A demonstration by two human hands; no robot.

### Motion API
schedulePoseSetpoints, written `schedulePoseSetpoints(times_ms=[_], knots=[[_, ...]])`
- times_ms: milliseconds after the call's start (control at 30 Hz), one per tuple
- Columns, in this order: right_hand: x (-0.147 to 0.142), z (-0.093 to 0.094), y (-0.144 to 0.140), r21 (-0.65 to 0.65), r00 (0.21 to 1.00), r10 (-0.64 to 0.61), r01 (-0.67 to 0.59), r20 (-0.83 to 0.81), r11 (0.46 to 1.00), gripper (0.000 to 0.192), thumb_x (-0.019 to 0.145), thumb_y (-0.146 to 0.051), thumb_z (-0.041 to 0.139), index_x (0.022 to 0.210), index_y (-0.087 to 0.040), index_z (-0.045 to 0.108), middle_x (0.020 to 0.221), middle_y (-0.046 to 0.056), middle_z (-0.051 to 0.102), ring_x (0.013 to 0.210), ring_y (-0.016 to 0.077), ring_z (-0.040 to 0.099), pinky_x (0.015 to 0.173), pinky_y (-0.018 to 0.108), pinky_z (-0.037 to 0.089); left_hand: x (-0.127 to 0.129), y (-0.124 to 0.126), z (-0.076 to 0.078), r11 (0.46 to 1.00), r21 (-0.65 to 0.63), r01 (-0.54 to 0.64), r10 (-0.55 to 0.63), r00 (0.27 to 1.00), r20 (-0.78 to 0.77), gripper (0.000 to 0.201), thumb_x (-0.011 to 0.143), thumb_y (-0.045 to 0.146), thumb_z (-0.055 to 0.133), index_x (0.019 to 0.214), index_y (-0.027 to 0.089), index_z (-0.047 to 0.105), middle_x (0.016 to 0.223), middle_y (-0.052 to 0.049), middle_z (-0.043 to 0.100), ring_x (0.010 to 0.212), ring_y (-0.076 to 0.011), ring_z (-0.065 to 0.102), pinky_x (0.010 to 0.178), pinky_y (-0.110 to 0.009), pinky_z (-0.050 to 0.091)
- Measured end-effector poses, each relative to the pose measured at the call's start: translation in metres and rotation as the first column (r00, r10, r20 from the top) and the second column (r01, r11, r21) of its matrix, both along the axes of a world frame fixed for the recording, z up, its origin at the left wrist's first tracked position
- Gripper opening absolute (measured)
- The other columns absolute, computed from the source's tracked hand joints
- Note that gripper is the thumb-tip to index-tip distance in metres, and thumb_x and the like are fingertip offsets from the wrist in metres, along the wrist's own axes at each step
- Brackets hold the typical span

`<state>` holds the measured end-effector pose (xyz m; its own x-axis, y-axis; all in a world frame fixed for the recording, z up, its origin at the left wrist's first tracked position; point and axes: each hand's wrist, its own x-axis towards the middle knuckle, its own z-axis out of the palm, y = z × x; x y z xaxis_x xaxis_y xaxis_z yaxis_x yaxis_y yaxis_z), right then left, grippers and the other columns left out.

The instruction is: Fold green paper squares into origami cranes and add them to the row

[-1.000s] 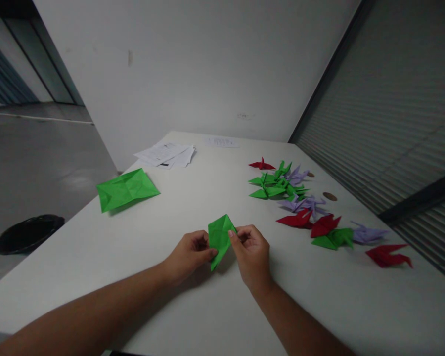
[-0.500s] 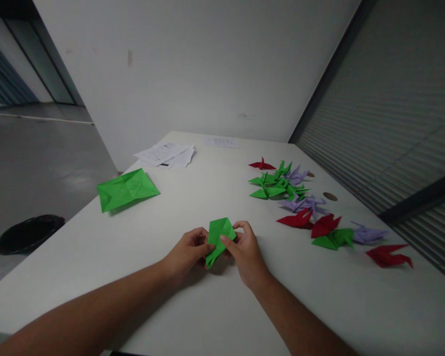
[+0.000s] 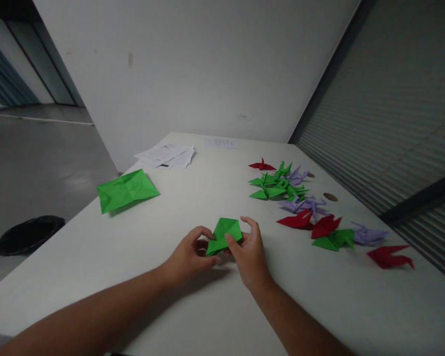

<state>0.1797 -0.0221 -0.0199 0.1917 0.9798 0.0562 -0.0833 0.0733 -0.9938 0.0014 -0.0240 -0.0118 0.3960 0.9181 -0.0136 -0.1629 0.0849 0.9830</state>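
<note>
A small folded piece of green origami paper (image 3: 226, 231) is held just above the white table, its narrow end pointing down and left. My right hand (image 3: 249, 252) pinches its right side, thumb on top and the index finger raised and bent behind the edge. My left hand (image 3: 191, 250) curls loosely around the narrow left end. Its index finger meets the paper's left edge, and its thumb lies below the lower edge, off the top face. The remaining left fingers are partly hidden behind the paper.
A larger creased green paper (image 3: 128, 190) lies at the table's left edge. Printed sheets (image 3: 165, 154) are farther back. Several red, green and purple paper cranes (image 3: 272, 185) cluster on the right. A black-lined bin (image 3: 29, 235) stands on the floor at left.
The green origami paper has turned and shifted slightly right. My left thumb has slid off its top face to below the edge. My right index finger has lifted a little.
</note>
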Motion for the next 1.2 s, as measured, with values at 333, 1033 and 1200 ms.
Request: schedulePoseSetpoints(times_ms=[333, 1033, 1200], knots=[[-0.005, 0.005, -0.002, -0.201, 0.928, 0.219, -0.286, -0.301, 0.937, 0.089, 0.069, -0.036, 0.091, 0.142, -0.028, 0.039, 0.082, -0.003, 0.073, 0.062, 0.0165, 0.071, 0.057, 0.027, 0.058, -0.009, 0.002, -0.007, 0.847, 0.464, -0.261, 0.329, 0.942, -0.072, 0.029, 0.077, 0.011, 0.070, 0.104, 0.021, 0.064, 0.095, -0.004, 0.068, 0.086, -0.0185, 0.065, 0.079, -0.031, 0.053], [-0.005, 0.016, -0.007, -0.107, 0.866, 0.298, -0.367, -0.400, 0.924, 0.069, 0.065, -0.028, 0.094, 0.122, -0.029, 0.055, 0.093, -0.001, 0.071, 0.075, 0.0176, 0.070, 0.068, 0.034, 0.061, -0.014, -0.007, -0.005, 0.556, 0.814, -0.169, 0.261, 0.965, 0.022, 0.043, 0.081, 0.001, 0.060, 0.116, 0.027, 0.055, 0.097, -0.006, 0.058, 0.092, -0.0222, 0.057, 0.078, -0.038, 0.051], [-0.008, 0.018, -0.007, 0.004, 0.893, 0.243, -0.262, -0.378, 0.965, 0.048, 0.066, -0.027, 0.092, 0.098, -0.026, 0.056, 0.087, -0.004, 0.068, 0.078, 0.0165, 0.067, 0.068, 0.030, 0.061, -0.011, -0.009, -0.005, 0.607, 0.770, -0.196, 0.234, 0.970, 0.063, 0.048, 0.080, 0.004, 0.066, 0.119, 0.028, 0.052, 0.112, -0.008, 0.049, 0.100, -0.0219, 0.055, 0.080, -0.035, 0.053]])
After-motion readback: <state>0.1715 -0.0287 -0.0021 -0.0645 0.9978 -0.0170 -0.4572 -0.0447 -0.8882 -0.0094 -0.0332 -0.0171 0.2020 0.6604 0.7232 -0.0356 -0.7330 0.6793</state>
